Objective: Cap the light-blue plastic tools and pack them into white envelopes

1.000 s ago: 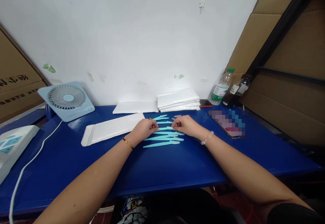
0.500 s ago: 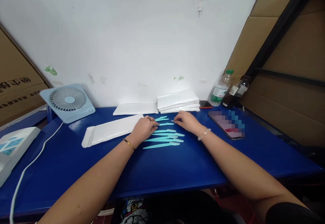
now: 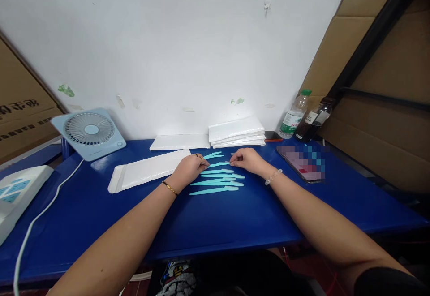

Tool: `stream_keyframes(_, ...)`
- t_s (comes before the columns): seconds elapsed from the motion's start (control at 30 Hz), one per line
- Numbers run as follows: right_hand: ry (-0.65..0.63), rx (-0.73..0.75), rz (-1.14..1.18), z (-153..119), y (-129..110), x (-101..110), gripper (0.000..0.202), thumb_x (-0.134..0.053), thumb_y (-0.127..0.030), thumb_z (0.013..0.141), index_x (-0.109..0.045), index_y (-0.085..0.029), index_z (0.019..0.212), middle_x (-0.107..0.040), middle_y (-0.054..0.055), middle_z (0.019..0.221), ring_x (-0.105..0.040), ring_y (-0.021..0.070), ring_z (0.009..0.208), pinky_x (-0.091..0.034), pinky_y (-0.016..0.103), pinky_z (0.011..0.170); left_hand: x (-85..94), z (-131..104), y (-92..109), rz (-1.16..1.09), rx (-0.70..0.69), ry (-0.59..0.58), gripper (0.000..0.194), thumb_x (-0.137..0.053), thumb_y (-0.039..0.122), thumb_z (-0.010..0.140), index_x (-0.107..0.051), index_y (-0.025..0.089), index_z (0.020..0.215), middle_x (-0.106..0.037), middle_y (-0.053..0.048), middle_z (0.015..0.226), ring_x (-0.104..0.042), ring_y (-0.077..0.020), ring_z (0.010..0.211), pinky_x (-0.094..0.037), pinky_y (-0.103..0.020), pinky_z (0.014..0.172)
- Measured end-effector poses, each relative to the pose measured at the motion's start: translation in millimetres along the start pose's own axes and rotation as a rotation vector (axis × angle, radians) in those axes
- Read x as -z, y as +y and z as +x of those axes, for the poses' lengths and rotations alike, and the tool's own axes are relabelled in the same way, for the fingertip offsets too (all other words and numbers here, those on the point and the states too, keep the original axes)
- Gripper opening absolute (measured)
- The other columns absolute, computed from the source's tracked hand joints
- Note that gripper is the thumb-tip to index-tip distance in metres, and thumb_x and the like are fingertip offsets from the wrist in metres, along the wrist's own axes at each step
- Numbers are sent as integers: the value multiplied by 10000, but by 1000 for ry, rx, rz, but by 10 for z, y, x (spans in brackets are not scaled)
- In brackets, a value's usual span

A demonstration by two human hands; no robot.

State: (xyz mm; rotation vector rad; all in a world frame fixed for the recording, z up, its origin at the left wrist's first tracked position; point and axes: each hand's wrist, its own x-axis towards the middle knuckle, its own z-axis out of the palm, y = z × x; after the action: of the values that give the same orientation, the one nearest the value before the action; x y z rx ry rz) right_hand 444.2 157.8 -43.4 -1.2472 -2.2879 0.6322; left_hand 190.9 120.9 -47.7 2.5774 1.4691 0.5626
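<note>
Several teal eyebrow razors lie in a loose column on the blue table, the nearest razor (image 3: pixel 215 190) apart from both hands. My left hand (image 3: pixel 190 169) is pinched at the left end of one upper razor (image 3: pixel 218 164). At that razor's right end, the fingertips of my right hand (image 3: pixel 247 160) are closed on its pale tip; whether a cover sits there is too small to tell. Another razor (image 3: pixel 213 155) lies just behind. A small translucent piece (image 3: pixel 233 154) shows beside my right index finger. Under my left hand's far side, a white padded envelope (image 3: pixel 148 170) lies flat.
Against the wall sit a stack of white envelopes (image 3: pixel 237 130) and a single envelope (image 3: pixel 179 142). A blue fan (image 3: pixel 89 132) and power strip (image 3: pixel 20 193) stand left. On the right are a phone (image 3: pixel 298 164), a water bottle (image 3: pixel 291 119) and a dark bottle (image 3: pixel 312 123).
My right fingertips have come down and slightly nearer, onto the razor's right end. The left hand has shifted very little. The view has tilted slightly.
</note>
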Motion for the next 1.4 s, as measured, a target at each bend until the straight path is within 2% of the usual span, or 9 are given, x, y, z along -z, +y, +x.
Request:
stream_keyframes(0.33,-55,98,31,-25,-85,-45,97,-703,-260,721,-743,-191,776,-692,17,763,-608,131,652,-449,226,608,24,-4,72,-105,-96,-71,195,-537,223,857,-718,212,926,-689,-25,902,-617,-156,863,-481,-254,793)
stream_keyframes(0.53,193,66,-181,43,298,137,211,-610,-182,795,-711,-184,980,-651,70,951,-599,178,822,-466,285,751,-1,-2,-22,153,17,86,331,-508,319,878,-616,229,1177,-608,-65,1161,-525,-235,1052,-438,-370,885)
stream_keyframes(0.67,140,111,-256,77,369,121,202,-593,-199,809,-704,-197,979,-635,72,958,-596,181,839,-457,279,761,17,18,-10,236,25,50,245,-504,310,883,-679,261,1047,-648,-43,1078,-523,-231,1027,-414,-357,836)
stream_keyframes(0.83,37,75,-391,81,202,75,126,-575,-155,769,-695,-168,805,-653,62,795,-587,172,710,-419,251,655,70,15,68,251,-28,24,222,-480,278,888,-697,229,891,-681,-43,884,-574,-204,899,-390,-327,778)
stream_keyframes(0.93,21,41,-479,72,139,67,226,-560,-74,709,-682,-159,880,-669,82,854,-592,189,752,-404,252,665,87,8,127,251,-58,0,240,-464,260,885,-682,203,801,-667,-42,786,-597,-181,792,-389,-307,738)
stream_keyframes(1.03,27,73,-423,61,131,58,353,-534,-48,701,-651,-166,1012,-661,92,979,-598,185,808,-412,248,692,85,2,183,206,-44,-24,212,-483,237,859,-673,196,776,-657,-36,755,-604,-166,734,-406,-281,711)
stream_keyframes(1.1,28,67,-289,55,144,52,304,-535,-79,721,-638,-175,991,-668,67,893,-599,160,731,-422,238,643,79,-4,198,139,-9,-29,185,-501,241,842,-676,197,801,-659,-31,780,-605,-159,724,-421,-261,684)
stream_keyframes(1.23,6,-102,87,48,177,46,150,-535,-261,810,-602,-181,917,-651,9,668,-554,109,501,-390,202,454,72,-20,168,16,51,-44,175,-535,299,823,-673,202,868,-652,-21,798,-599,-155,728,-438,-237,628)
stream_keyframes(1.4,33,-76,3,17,173,92,166,-650,-308,737,-695,-165,807,-675,31,721,-573,119,590,-429,214,526,66,-25,131,-21,59,-43,172,-521,274,815,-664,199,872,-644,-27,824,-593,-150,726,-445,-229,614)
